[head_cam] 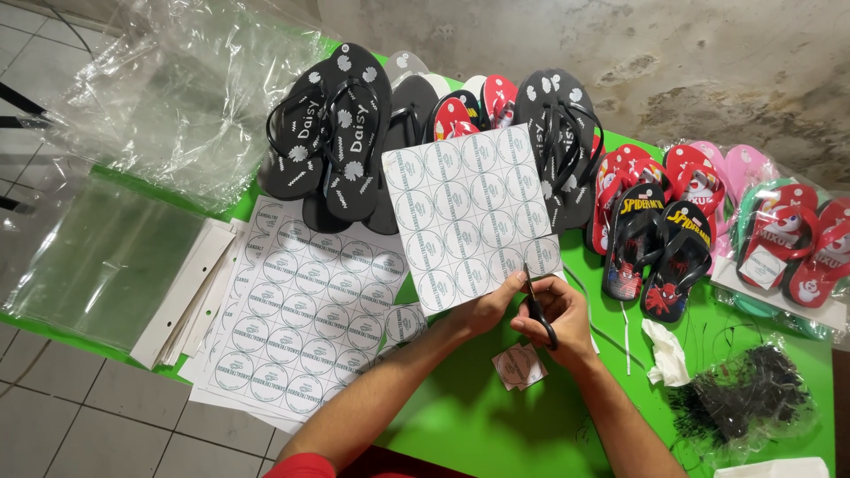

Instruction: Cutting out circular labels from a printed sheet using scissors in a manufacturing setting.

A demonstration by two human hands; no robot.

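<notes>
My left hand (485, 310) holds up a white sheet of round printed stickers (469, 212) by its lower edge. My right hand (556, 320) grips black-handled scissors (534, 305), whose blades sit at the sheet's bottom edge. A small cut-out piece of stickers (520, 366) lies on the green table (478, 425) just below my hands.
A stack of sticker sheets (305, 310) lies to the left, beside white card strips (190, 296) and clear plastic bags (168, 97). Black flip-flops (332, 128) and coloured children's flip-flops (660, 239) line the back. A bag of black ties (748, 398) sits right.
</notes>
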